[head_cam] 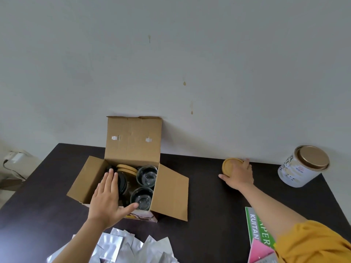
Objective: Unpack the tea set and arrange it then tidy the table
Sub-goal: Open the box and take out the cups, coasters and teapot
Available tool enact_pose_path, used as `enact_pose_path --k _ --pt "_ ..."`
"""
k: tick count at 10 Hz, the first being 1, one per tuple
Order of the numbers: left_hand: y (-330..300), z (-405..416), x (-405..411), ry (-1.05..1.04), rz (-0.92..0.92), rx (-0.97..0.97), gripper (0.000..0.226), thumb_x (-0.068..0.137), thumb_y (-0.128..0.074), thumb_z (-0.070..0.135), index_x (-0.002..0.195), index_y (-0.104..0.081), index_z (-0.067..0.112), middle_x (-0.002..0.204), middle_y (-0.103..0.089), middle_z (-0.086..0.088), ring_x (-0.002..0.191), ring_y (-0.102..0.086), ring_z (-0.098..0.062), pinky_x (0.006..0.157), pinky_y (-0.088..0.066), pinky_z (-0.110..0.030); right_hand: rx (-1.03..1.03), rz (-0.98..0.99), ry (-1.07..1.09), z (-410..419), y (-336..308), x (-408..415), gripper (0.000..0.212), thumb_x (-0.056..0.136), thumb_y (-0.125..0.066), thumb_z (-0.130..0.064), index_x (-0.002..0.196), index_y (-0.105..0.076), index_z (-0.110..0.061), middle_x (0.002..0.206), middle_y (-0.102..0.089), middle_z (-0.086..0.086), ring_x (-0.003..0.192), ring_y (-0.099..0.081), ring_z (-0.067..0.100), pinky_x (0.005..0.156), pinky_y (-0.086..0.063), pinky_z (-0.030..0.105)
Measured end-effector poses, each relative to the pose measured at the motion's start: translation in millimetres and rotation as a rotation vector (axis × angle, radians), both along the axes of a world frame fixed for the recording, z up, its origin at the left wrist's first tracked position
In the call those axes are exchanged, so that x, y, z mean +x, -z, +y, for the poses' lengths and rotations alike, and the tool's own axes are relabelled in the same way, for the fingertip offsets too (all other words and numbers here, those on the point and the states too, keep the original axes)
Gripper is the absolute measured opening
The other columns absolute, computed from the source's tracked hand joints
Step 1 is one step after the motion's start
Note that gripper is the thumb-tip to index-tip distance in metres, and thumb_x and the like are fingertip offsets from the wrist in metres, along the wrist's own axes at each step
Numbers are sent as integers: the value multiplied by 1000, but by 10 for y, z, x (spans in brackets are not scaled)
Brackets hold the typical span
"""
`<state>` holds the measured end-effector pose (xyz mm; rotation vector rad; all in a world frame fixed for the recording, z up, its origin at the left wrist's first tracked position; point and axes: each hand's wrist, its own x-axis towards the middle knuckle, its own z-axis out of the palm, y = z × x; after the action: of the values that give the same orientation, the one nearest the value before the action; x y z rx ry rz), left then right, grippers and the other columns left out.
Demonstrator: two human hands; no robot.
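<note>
Silver foil sachets (pixel 121 247) lie in a loose heap at the near edge of the dark desk (pixel 209 205), right under our left forearm. To the right of them, under our right arm with its yellow sleeve (pixel 313 243), sit a green printed booklet (pixel 260 226) and a pink sheet (pixel 260 253), partly covered by the sleeve.

Our left hand (pixel 106 202) hovers flat over the open cardboard box (pixel 171 194), fingers (pixel 112 179) spread and released, gripping nothing; the thumb reaches toward the nearer glass. Beneath the palm we see a dark round item (pixel 122 182), though we cannot tell exactly what it is. Inside the box two clear glass cups (pixel 147 175) stand upright, one behind the other on the right side, and a small stack of round wooden lids (pixel 127 168) rests at the back. The box's rear flap stands up against the white wall (pixel 171 63), and its side flaps splay outward onto the desk.

Our right hand (pixel 238 175) is stretched out well to the right of the box, close to the wall, its fingers (pixel 246 164) curled over another round wooden lid (pixel 228 166), grasping it by the edge. We cannot tell whether the lid touches the desk.

Farther right, near the desk's corner, stands a white tin (pixel 298 171) with a gold top, well apart from the hand.
</note>
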<state>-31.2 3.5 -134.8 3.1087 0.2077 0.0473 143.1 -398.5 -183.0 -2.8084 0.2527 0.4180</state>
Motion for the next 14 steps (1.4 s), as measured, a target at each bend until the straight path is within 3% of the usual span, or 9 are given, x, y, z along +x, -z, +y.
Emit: enact_pose_path --k 1,2,4,5,7,9,10,12,14 --pt "-11 -1 0 -3 4 -9 123 67 -22 92 142 -32 -4 153 -24 -19 142 -23 -33 109 -31 -51 -6 -79 -53 232 -157 -154 88 80 -60 -66 147 -25 -21 158 -4 22 146 -11 39 118 -21 48" --pt "-34 -2 -1 6 5 -17 125 65 -21 94 142 -32 -4 153 -25 -20 142 -23 -33 109 -29 -49 156 -249 -165 661 -462 -450 66 88 -59 -51 140 -40 -16 144 -40 13 134 -35 29 107 -38 41" --pt "-69 -4 -16 20 -6 -42 129 62 -20 97 144 -29 -2 154 -23 -20 143 -21 -35 112 -23 -47 481 -353 -361 1729 -1087 -914 41 91 -60 -36 127 -55 -16 124 -56 0 122 -44 16 95 -45 32" --pt "-89 -8 -13 17 -13 -77 130 61 -20 98 145 -27 -1 155 -19 -19 144 -16 -34 114 -20 -47 379 -299 -482 2131 -1202 -942 40 89 -61 -39 119 -57 -14 114 -60 2 112 -50 21 86 -48 34" --pt "-82 -11 -24 33 -27 -110 128 62 -23 97 142 -34 -3 151 -28 -22 141 -25 -37 111 -28 -49 -64 -170 -535 2529 -1169 -817 66 78 -64 -62 117 -50 -11 114 -60 8 113 -48 31 88 -44 43" --pt "-36 20 -18 49 -32 -133 128 62 -24 97 139 -38 -5 148 -33 -23 138 -30 -39 108 -30 -50 -173 -116 -494 2738 -1082 -815 77 72 -70 -64 122 -46 -10 118 -58 8 118 -43 32 90 -39 43" --pt "-33 21 -12 55 -38 -142 128 62 -24 97 139 -39 -5 148 -34 -23 138 -31 -39 108 -30 -50 -144 -163 -454 2763 -1029 -824 67 71 -73 -57 114 -49 -12 111 -58 6 113 -43 30 85 -38 40" --pt "-26 25 -1 55 -40 -149 128 62 -24 97 138 -40 -5 147 -35 -23 138 -32 -39 107 -31 -50 -22 -262 -386 2677 -1141 -815 69 61 -72 -58 107 -47 -12 103 -57 4 100 -50 27 77 -44 36" --pt "8 31 15 59 -39 -125 126 63 -24 96 138 -41 -4 147 -36 -23 137 -32 -39 106 -32 -50 189 -189 -408 2286 -1403 -813 82 65 -71 -55 134 -46 -18 125 -47 7 115 -48 26 89 -50 38"
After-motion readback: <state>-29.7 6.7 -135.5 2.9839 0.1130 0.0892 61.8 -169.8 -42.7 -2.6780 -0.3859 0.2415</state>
